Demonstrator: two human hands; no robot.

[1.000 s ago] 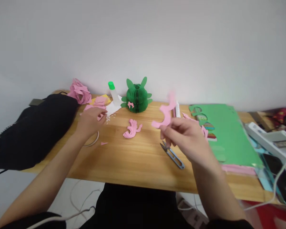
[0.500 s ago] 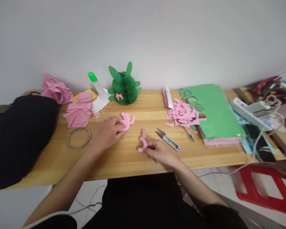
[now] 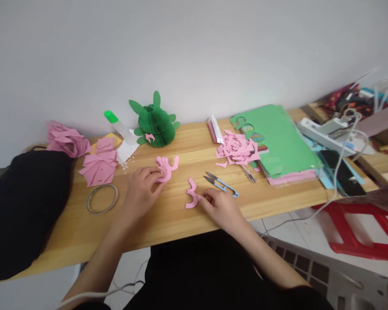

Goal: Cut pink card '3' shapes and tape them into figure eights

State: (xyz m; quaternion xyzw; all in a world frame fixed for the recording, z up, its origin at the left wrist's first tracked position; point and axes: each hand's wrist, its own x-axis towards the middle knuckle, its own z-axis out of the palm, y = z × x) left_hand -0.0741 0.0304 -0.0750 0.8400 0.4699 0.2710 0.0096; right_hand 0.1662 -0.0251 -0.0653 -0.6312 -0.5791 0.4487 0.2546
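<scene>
On the wooden table, several curvy pink paper cut-outs (image 3: pixel 164 175) lie in a small stack. My left hand (image 3: pixel 143 186) has its fingers and thumb closed on the stack's left side, covering part of it. A single wavy pink paper cut-out (image 3: pixel 192 196) lies flat to the right of that stack. Beside its right edge is my right hand (image 3: pixel 220 207), fingers loosely curled and thumb apart from them, with the thumb tip at or very near the paper. Blue-handled thread snips (image 3: pixel 224 186) lie just beyond the right hand, blades pointing left.
A green honeycomb-paper figure (image 3: pixel 157 125) stands at the back, near a green-capped glue bottle (image 3: pixel 114 120). Pink scraps (image 3: pixel 237 147) and green sheets (image 3: pixel 284 142) lie right. Folded pink paper (image 3: pixel 98 168), a tape roll (image 3: pixel 102 199) and black cloth (image 3: pixel 29 211) are left.
My right hand has let go of the single pink cut-out, which now lies flat. My left hand stays at the stack. The whole view has shifted and tilted slightly.
</scene>
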